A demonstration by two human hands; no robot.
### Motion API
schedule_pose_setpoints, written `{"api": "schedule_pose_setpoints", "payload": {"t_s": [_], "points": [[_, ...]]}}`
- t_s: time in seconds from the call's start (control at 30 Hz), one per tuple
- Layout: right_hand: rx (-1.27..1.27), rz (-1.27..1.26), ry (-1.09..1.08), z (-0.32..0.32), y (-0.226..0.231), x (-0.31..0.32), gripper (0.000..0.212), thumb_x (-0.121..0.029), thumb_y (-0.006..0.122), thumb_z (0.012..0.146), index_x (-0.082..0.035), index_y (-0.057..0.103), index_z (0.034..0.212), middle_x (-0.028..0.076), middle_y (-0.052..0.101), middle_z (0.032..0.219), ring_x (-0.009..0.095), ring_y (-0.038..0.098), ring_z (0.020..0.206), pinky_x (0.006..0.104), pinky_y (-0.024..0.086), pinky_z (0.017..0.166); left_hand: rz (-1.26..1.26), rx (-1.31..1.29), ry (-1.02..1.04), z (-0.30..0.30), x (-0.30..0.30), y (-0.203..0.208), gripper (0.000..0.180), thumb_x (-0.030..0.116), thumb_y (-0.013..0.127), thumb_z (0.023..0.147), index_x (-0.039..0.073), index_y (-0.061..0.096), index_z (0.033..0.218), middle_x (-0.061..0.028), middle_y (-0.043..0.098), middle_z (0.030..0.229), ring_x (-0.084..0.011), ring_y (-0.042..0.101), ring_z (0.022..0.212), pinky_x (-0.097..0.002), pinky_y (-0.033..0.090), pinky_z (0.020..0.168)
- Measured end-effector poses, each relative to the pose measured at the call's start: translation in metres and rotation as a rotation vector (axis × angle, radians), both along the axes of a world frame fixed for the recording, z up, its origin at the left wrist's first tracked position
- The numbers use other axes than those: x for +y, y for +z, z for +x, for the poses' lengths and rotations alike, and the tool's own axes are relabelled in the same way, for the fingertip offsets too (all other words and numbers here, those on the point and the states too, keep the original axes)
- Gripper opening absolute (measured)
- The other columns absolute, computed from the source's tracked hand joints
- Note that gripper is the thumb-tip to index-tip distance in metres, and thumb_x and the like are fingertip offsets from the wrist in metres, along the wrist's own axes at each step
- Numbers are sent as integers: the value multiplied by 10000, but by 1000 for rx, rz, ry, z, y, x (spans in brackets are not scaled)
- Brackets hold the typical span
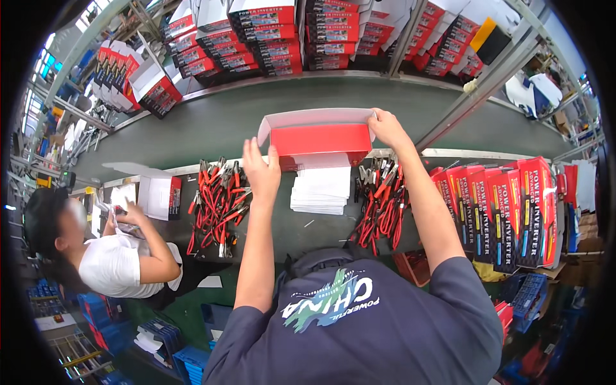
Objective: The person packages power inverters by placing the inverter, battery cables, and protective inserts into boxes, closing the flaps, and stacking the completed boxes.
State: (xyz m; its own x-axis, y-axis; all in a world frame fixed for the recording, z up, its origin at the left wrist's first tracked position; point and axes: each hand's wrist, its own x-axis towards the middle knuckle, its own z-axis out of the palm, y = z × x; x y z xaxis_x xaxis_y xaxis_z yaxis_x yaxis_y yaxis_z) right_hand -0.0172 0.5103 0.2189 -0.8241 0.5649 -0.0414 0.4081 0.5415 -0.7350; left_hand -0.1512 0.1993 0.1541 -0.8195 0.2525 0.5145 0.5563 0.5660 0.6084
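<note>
A red cardboard box [319, 138] with a white open lid sits at the near edge of a green conveyor belt [212, 122]. My left hand [262, 168] is raised flat against the box's left end. My right hand [385, 126] grips the lid's right corner. Just below the box lies a stack of white leaflets [321, 190]. Red and black clamp cables lie in two heaps, one heap [218, 204] left of my left arm, the other heap [380, 204] between my arms.
Flat red boxes [504, 208] stand in a row at the right. Packed boxes [269, 38] pile up beyond the belt. A co-worker in a white shirt [115, 263] sits at the left, handling papers beside an open box [160, 196]. Blue crates [529, 292] sit under the bench.
</note>
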Motion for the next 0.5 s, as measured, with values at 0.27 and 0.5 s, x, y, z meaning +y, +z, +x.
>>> {"api": "schedule_pose_setpoints", "payload": {"t_s": [0.27, 0.5], "points": [[-52, -22, 8, -8, -4, 9, 356, -242, 479, 882, 36, 654, 1017, 270, 707, 925, 423, 686, 978, 468, 514, 901, 43, 267, -751, 69, 102, 84, 140, 48, 664, 824, 20, 654, 961, -131, 664, 1037, -319, 623, 1039, -494, 438, 1016], [-1, 22, 18, -10, -11, 12, 399, -277, 506, 864, 67, 663, 993, 321, 677, 956, 465, 667, 974, 470, 525, 868, -124, 187, -708, 64, 150, 35, 310, 163, 637, 862, 2, 637, 1127, -158, 640, 1182, -346, 592, 1136, -453, 433, 1056]]}}
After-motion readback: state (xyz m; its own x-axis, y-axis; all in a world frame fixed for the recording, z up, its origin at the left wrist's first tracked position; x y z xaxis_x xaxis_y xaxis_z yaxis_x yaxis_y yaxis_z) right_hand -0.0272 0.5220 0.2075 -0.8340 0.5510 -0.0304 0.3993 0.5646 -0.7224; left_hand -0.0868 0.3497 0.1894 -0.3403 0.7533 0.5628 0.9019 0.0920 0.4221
